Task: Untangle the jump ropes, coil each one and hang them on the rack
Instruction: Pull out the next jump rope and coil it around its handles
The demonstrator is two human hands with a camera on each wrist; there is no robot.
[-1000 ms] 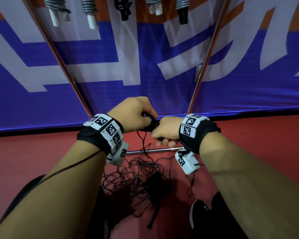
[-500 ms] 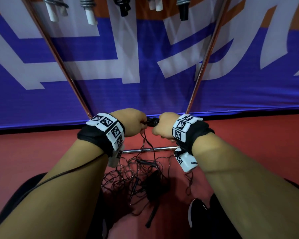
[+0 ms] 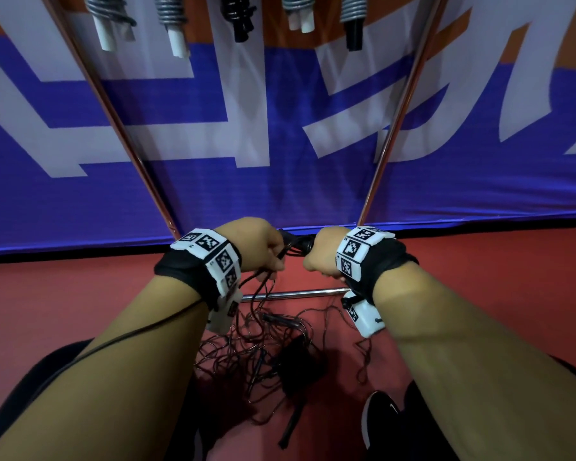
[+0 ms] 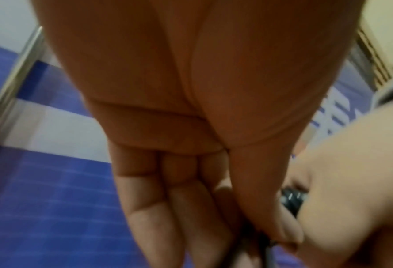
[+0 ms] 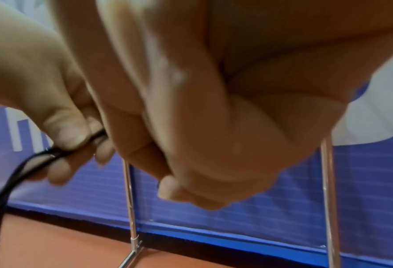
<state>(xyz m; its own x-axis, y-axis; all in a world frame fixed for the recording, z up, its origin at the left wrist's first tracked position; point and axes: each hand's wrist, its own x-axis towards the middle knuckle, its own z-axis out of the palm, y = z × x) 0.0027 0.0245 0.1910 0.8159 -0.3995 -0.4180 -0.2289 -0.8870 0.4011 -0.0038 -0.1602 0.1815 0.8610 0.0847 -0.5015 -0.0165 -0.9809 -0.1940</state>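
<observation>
Thin black jump-rope cord pinched in left hand, thumb against curled fingers; cord trailing down to floor. Short black ribbed rope handle clamped in right hand, fist closed round it. Hands close together, just in front of rack's lower crossbar.

Below: tangled heap of thin dark cords and black handles on red floor, loops overlapping, separate ropes not distinguishable. Judged mid-task: one rope being worked free, not yet coiled; heap left to sort.

Above: five coiled ropes with white or black handles already hanging at top of chrome tube rack. Gaps visible between hung coils; top rail itself out of view.

Edges: rack uprights converging toward hands on both sides, low chrome crossbar directly under wrists — likely snag point for trailing cord. Blue-and-white banner close behind rack. Black shoe beside heap; open floor left and right.
</observation>
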